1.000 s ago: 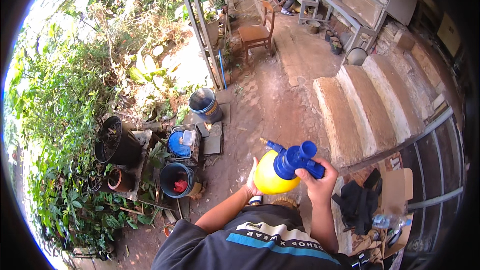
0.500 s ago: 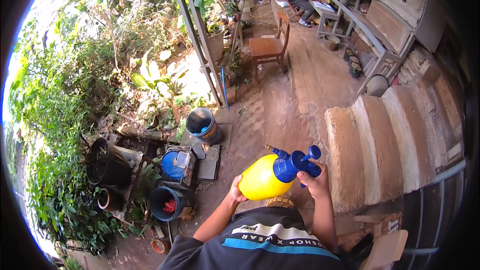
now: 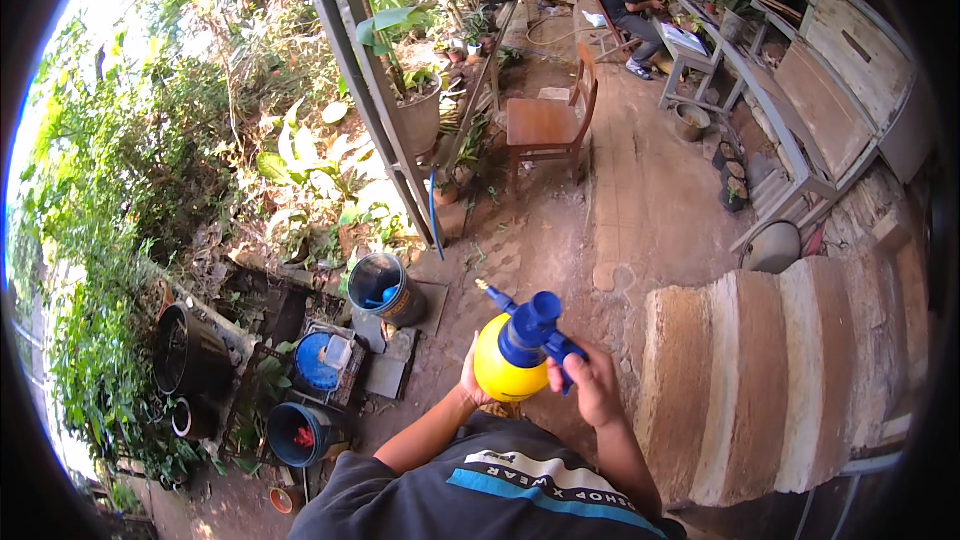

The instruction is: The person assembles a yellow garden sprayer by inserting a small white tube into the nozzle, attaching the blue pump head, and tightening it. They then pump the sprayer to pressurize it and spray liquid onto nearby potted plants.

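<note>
In front of my chest is a pump spray bottle (image 3: 507, 370) with a rounded yellow body and a blue pump head (image 3: 532, 328). Its brass-coloured nozzle tip points away to the far left. My left hand (image 3: 470, 377) wraps the left side of the yellow body, its fingers partly hidden behind it. At the blue handle on the bottle's right side, my right hand (image 3: 591, 387) is closed with the thumb near the top. The bottle stands fairly upright, leaning slightly.
Left of me are a dark bucket with red cloth-like stuff (image 3: 305, 433), a bucket with a blue item (image 3: 388, 292) and a blue-lidded container (image 3: 322, 360). Earthen steps (image 3: 700, 380) rise at right. Beyond stand a wooden chair (image 3: 548, 123) and a seated person (image 3: 627, 10).
The spray bottle has turned from lying on its side to nearly upright, its nozzle swinging left. My right hand has moved slightly left and down, now at the handle. The whole view has shifted.
</note>
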